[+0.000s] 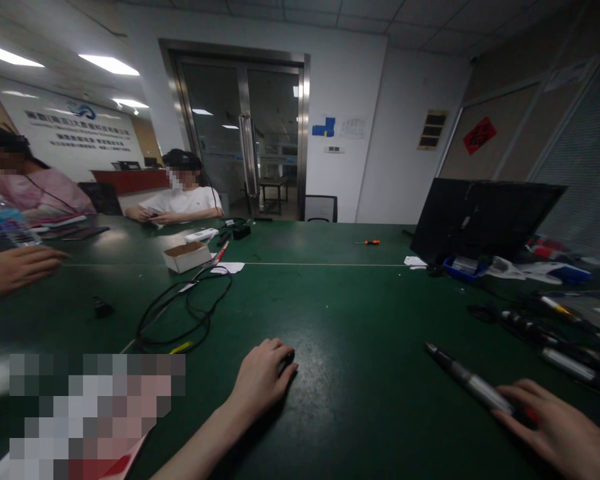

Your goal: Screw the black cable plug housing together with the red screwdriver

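My left hand rests low on the green table near the middle of the view, its fingers curled round a small dark object that is mostly hidden. At the lower right, my right hand grips the red and black rear end of a long pen-like tool. The tool has a grey barrel and a dark tip pointing up and to the left. It lies slanted close over the tabletop; whether it touches the table I cannot tell.
Looped black cable, an open small box and another person's hand are at left. An orange-handled screwdriver lies far back. A monitor, blue tray and several dark tools stand right. Two people sit at back left.
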The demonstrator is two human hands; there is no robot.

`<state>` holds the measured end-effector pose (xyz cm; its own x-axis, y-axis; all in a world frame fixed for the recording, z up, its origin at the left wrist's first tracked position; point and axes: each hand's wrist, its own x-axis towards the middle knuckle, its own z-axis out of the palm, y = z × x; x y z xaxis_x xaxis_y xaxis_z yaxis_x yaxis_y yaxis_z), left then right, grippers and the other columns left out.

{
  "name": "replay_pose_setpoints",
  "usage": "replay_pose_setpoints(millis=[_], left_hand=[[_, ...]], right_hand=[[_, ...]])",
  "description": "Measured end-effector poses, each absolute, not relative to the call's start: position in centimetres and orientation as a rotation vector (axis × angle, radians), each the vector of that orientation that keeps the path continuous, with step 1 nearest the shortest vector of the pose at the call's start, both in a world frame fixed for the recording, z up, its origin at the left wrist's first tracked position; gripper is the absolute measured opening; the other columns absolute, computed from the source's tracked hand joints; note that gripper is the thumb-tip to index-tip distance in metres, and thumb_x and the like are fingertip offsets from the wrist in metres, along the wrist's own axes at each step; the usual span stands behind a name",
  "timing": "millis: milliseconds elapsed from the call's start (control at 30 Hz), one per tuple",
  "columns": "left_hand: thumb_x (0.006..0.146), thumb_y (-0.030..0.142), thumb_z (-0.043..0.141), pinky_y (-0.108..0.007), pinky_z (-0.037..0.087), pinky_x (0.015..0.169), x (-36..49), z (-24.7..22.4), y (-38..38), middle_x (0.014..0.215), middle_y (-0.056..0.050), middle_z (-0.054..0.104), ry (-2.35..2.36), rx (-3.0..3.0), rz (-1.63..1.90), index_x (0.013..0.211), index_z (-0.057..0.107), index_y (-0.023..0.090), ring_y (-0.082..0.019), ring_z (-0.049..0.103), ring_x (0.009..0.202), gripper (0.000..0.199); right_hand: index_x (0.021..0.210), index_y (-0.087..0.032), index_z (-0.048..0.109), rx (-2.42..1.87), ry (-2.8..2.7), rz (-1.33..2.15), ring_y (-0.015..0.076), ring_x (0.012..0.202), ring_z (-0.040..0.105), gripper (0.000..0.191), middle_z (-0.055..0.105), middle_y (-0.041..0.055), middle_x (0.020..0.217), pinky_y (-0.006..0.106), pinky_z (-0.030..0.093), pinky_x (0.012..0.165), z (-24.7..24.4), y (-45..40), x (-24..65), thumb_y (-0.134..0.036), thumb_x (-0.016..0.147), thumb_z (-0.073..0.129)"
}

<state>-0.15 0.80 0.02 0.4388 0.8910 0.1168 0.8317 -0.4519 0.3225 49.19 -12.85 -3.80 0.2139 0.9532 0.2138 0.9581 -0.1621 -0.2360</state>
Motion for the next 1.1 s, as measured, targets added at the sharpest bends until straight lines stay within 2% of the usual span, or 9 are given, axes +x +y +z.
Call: replay_pose_setpoints(millis=[133,267,467,633,800,967,1100], left_hand=[[0.093,0.026,0.058,-0.034,0.048,0.085,-0.2,-0.1,0.8,0.109,-0.010,0.067,1.513,2.468,0.395,0.112,0.071,0.017,-0.025,0.062,0.101,0.024],[0.094,0.028,0.057,-0.036,0.047,0.085,-0.1,0.1,0.8,0.109,-0.011,0.067,1.491,2.457,0.439,0.113,0.070,0.016,-0.026,0.061,0.101,0.026],[0.100,0.036,0.041,-0.040,0.045,0.087,0.0,1.1,0.2,0.108,-0.011,0.068,1.329,2.470,0.660,0.116,0.070,0.021,-0.026,0.059,0.098,0.037],[0.096,0.038,0.045,-0.041,0.044,0.089,0.1,1.7,-0.7,0.108,-0.012,0.066,1.085,2.533,0.702,0.120,0.068,0.020,-0.028,0.058,0.099,0.038],[0.100,0.039,0.033,-0.036,0.044,0.088,-0.3,1.8,-0.9,0.108,-0.010,0.064,0.913,2.501,0.695,0.124,0.061,0.019,-0.025,0.058,0.098,0.042],[0.101,0.045,0.028,-0.034,0.043,0.084,-0.7,1.4,-0.3,0.103,-0.009,0.063,0.928,2.465,0.721,0.114,0.057,0.018,-0.025,0.059,0.093,0.042],[0.099,0.048,0.033,-0.032,0.044,0.077,-1.0,1.6,0.1,0.097,-0.007,0.064,1.017,2.468,0.623,0.105,0.057,0.020,-0.024,0.059,0.087,0.038]], right_hand=[[0.103,-0.028,0.073,-2.144,-1.892,0.232,0.0263,0.077,0.066,0.037,0.066,0.0113,0.108,0.037,0.054,0.061,-1.0,-10.3,42.2,-0.051,0.082,0.054],[0.109,-0.025,0.070,-1.969,-2.124,0.337,0.0232,0.083,0.065,0.032,0.063,0.0093,0.110,0.035,0.052,0.070,1.2,-8.1,35.6,-0.038,0.085,0.053],[0.102,-0.023,0.071,-1.746,-2.423,0.423,0.0201,0.082,0.064,0.024,0.064,0.0049,0.104,0.031,0.046,0.071,3.6,-6.0,28.1,-0.025,0.079,0.064],[0.100,-0.022,0.070,-1.613,-2.604,0.362,0.0204,0.082,0.064,0.023,0.065,0.0036,0.102,0.029,0.043,0.067,3.6,-4.6,23.8,-0.028,0.078,0.069],[0.102,-0.019,0.067,-1.380,-2.737,0.211,0.0210,0.082,0.066,0.022,0.065,0.0061,0.108,0.028,0.045,0.064,2.6,-3.0,20.6,-0.032,0.084,0.064],[0.110,-0.019,0.064,-1.165,-2.776,0.207,0.0209,0.088,0.067,0.028,0.061,0.0075,0.125,0.028,0.048,0.066,2.2,-1.1,18.8,-0.033,0.087,0.058],[0.106,-0.019,0.066,-1.110,-2.781,0.267,0.0208,0.089,0.066,0.025,0.061,0.0072,0.125,0.029,0.047,0.069,2.1,0.0,18.2,-0.035,0.088,0.057]])
